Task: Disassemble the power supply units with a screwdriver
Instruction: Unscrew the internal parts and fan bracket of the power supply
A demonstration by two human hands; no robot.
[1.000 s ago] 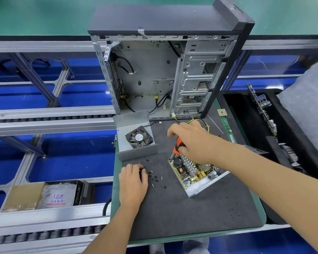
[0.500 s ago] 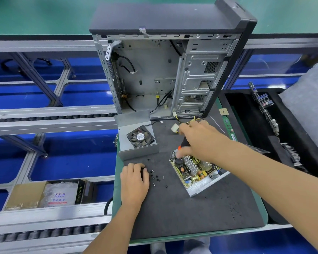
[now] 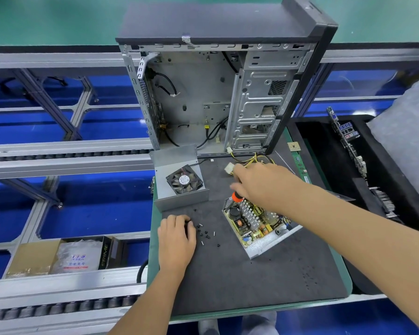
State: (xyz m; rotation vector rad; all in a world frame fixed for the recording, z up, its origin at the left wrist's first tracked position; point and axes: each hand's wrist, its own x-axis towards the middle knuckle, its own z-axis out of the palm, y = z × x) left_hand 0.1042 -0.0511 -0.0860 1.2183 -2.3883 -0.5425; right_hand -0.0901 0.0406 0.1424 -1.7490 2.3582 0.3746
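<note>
Since the earlier frame the right hand [image 3: 264, 184] has moved a little back and to the right, toward the yellow wires [image 3: 250, 160], and the orange part of the screwdriver [image 3: 236, 197] shows less than before.

Head view: the right hand grips the screwdriver, its fingers curled around the handle, above the far left corner of the open power supply unit [image 3: 257, 223]. This unit lies on the dark mat [image 3: 252, 281] of the worktop, with its circuit board and grey heat sink facing up. The left hand [image 3: 177, 240] rests on the mat, palm down, fingers curled together; if they hold something, I cannot tell. Just to the right of it lie some small black screws [image 3: 206, 234]. The removed metal cover with the fan [image 3: 183, 181] sits behind the left hand. An open computer case [image 3: 215, 97] stands upright at the far edge of the mat. A black tray [image 3: 329, 165] with boards is at the right.
</note>
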